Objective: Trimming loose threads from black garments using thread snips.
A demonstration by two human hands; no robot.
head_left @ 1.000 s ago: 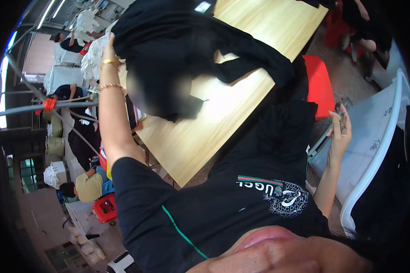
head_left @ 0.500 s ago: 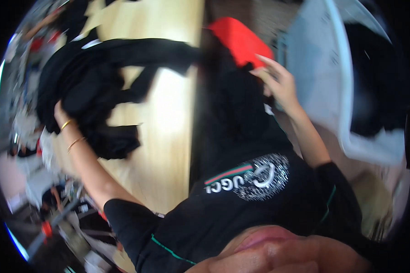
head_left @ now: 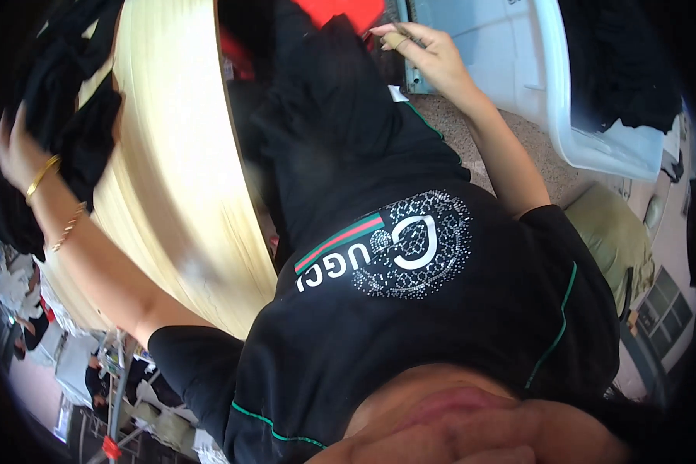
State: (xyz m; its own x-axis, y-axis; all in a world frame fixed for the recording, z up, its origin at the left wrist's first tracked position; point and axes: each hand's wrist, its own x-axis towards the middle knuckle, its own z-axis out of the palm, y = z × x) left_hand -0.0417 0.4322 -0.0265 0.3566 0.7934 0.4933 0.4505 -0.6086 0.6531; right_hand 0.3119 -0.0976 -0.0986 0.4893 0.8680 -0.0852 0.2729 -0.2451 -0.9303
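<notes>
On the left, my left hand (head_left: 25, 155) lies against a heap of black cloth (head_left: 69, 127). Its fingers look stretched and apart. The cloth rests along the far left side of a pale wooden table (head_left: 178, 139). To the upper right, my right hand (head_left: 435, 63) is raised beside my black-clad legs, thumb and fingers drawn together. Something small and dark seems to be between its fingertips, too small to name. A beige band (head_left: 395, 40) shows at one finger. Just beyond those fingertips, a bright red piece (head_left: 340, 11) lies over my knees.
At the upper right stands a large pale blue plastic tub (head_left: 562, 93) with black cloth (head_left: 622, 77) in it. The table's edge runs close by my legs. An olive-green cloth-like thing (head_left: 611, 232) is at the right. Cluttered racks and pale cloth fill the lower left.
The view has shifted. The black cloth and my left hand now appear farther left, its fingers more stretched. My right hand is higher, with its fingers closer together.
</notes>
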